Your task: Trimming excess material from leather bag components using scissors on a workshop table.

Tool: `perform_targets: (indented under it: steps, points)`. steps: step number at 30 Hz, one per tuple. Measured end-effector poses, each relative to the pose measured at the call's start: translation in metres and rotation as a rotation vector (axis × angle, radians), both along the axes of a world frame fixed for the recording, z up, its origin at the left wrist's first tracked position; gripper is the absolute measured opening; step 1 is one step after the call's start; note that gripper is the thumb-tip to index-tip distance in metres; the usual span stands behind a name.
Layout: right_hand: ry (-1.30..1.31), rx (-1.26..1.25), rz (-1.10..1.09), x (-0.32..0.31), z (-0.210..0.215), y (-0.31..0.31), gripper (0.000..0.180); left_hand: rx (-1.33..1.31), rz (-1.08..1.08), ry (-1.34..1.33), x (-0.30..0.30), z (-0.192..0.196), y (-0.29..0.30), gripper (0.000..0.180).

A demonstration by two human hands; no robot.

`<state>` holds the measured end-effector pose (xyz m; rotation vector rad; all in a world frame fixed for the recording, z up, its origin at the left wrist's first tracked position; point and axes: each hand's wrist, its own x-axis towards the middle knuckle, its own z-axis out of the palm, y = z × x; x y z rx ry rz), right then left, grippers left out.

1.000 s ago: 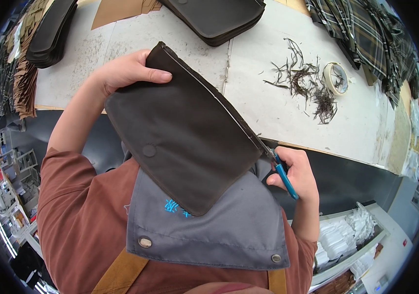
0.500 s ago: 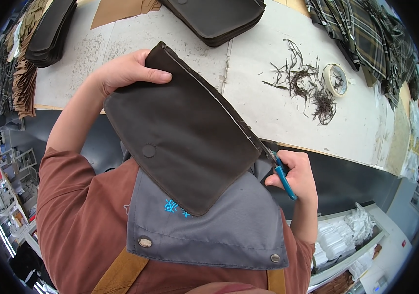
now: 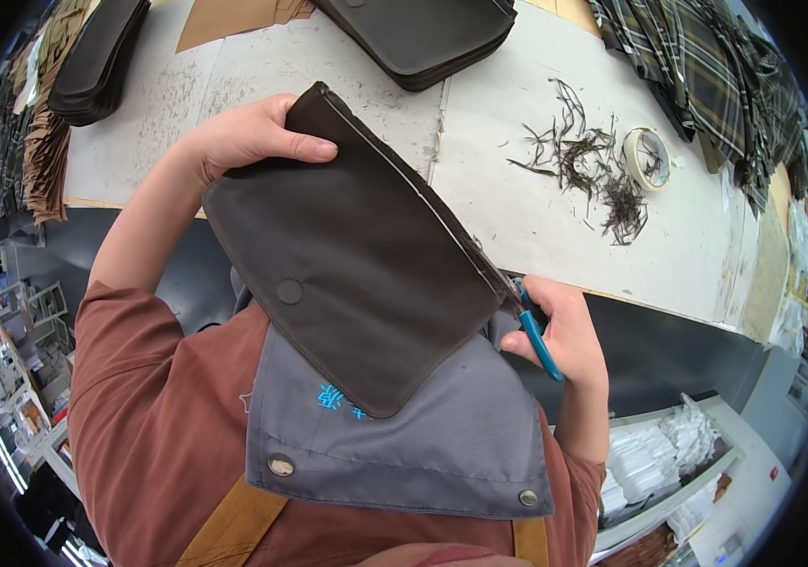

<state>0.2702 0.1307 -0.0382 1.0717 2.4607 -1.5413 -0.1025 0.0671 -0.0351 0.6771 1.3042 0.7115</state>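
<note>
My left hand [image 3: 243, 137] grips the upper corner of a dark brown fabric pouch [image 3: 357, 269] with a snap button and a light zipper edge, held tilted over my chest. My right hand [image 3: 565, 335] holds small blue-handled snips [image 3: 536, 335] at the pouch's lower right corner, where the zipper edge ends. The snips' blades are hidden behind the pouch corner. A grey apron bib [image 3: 423, 444] lies under the pouch.
On the white worktable [image 3: 517, 189] lie a heap of dark thread trimmings [image 3: 593, 165] and a tape roll [image 3: 648, 156]. A stack of dark pouches [image 3: 423, 33] sits at the far edge, another stack [image 3: 92, 61] far left, and plaid fabric [image 3: 706, 66] far right.
</note>
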Motion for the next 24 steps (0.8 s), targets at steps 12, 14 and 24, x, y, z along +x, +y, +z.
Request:
perform_targets:
  steps: [12, 14, 24]
  points:
    - [0.000, 0.006, -0.008, -0.0019, -0.0010, -0.0011, 0.066, -0.011, -0.008, 0.026, 0.0004, -0.0011, 0.0013, 0.040]
    - [0.008, 0.005, -0.020, -0.0011, -0.0023, -0.0022, 0.067, -0.001, -0.027, 0.029, 0.0000, -0.0012, 0.0013, 0.040]
    - [0.049, 0.019, -0.072, 0.0019, -0.0036, -0.0051, 0.063, -0.010, -0.001, 0.031, 0.0000, -0.0010, 0.0013, 0.039]
